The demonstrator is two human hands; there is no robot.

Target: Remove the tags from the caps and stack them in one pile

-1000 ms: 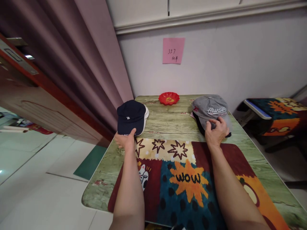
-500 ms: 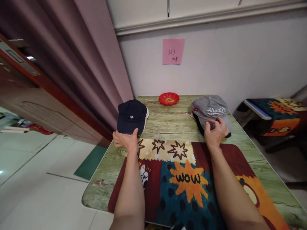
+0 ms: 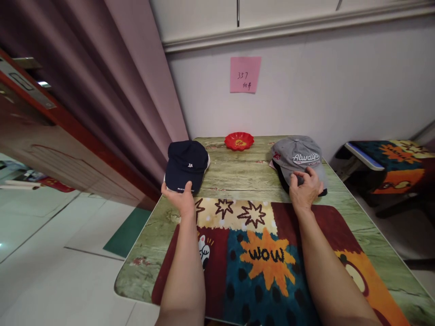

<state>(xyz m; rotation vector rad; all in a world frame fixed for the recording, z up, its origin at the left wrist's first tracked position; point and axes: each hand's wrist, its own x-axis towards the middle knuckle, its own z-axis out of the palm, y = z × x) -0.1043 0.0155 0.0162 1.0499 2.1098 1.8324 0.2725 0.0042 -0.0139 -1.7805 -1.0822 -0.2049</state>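
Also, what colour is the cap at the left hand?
Dark navy cap, small white lettering; head view.

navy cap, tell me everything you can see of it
The navy cap looks like cloth, with a small white mark on its front and white lettering near the edge of the brim. It is crown up, at the left of the table, brim facing the camera. The left hand holds the brim, thumb on top; pale material shows beside it.

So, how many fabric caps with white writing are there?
2: a navy-blue fabric cap at the left hand, and a grey fabric cap at the right hand. More may be hidden underneath: a white edge and black edge peek out.
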